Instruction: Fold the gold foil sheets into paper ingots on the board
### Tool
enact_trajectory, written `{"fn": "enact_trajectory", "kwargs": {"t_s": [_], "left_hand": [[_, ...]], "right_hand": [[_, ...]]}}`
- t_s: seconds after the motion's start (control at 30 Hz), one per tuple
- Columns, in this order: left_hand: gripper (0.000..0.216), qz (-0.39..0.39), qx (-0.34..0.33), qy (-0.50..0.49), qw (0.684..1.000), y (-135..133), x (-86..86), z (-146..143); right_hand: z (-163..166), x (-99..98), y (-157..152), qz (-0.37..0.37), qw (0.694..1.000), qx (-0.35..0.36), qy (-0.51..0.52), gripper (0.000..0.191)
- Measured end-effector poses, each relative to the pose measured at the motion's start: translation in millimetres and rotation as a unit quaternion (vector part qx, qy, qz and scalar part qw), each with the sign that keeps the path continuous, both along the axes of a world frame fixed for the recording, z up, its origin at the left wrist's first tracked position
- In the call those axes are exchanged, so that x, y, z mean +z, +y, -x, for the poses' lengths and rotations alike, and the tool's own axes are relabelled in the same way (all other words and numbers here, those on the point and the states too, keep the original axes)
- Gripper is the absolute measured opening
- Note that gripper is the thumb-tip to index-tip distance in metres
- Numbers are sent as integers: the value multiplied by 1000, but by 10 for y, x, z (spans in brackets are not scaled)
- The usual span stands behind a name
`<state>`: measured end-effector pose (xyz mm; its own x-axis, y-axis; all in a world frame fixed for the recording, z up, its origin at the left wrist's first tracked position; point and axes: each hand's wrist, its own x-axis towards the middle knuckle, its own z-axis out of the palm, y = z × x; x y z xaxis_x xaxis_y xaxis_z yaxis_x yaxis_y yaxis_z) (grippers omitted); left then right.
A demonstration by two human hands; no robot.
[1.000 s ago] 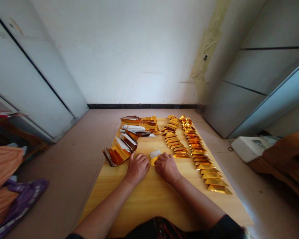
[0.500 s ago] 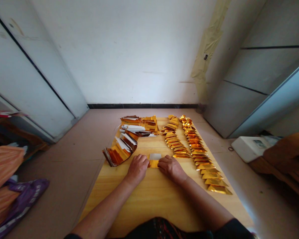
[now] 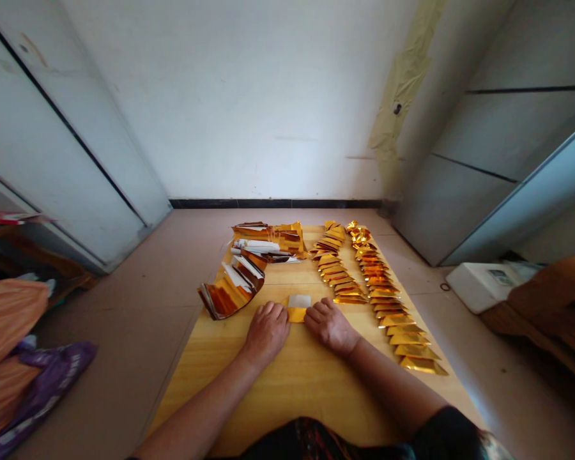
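Note:
A small sheet of gold foil paper, part gold and part white, lies on the wooden table between my hands. My left hand presses on its left end with fingers curled down. My right hand presses on its right end in the same way. Left of my left hand lies a fanned stack of unfolded gold sheets. Two rows of folded gold pieces run from the far table edge toward the near right.
More gold sheets are piled at the far end of the table. A white box sits on the floor at the right, beside wooden furniture. Orange and purple bags lie at the left. White walls and panels surround the floor.
The paper was held slightly raised between my fingers; now it lies flat, folded with the white part at the top. Both hands have slid a little nearer and press its ends.

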<state>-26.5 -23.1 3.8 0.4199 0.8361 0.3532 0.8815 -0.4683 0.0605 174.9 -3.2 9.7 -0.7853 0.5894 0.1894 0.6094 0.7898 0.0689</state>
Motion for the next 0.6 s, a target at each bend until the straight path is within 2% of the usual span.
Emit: {"fn": "enact_trajectory", "kwargs": {"t_s": [0.23,0.6], "left_hand": [[12,14,-9,-15,1000,7,5,-8],[15,-36,30,38,998,-92,42,-128]], "right_hand": [[51,-3,-18,-6,1000,6,17,27],[8,-39,17,43,998,-34,32,20]]}}
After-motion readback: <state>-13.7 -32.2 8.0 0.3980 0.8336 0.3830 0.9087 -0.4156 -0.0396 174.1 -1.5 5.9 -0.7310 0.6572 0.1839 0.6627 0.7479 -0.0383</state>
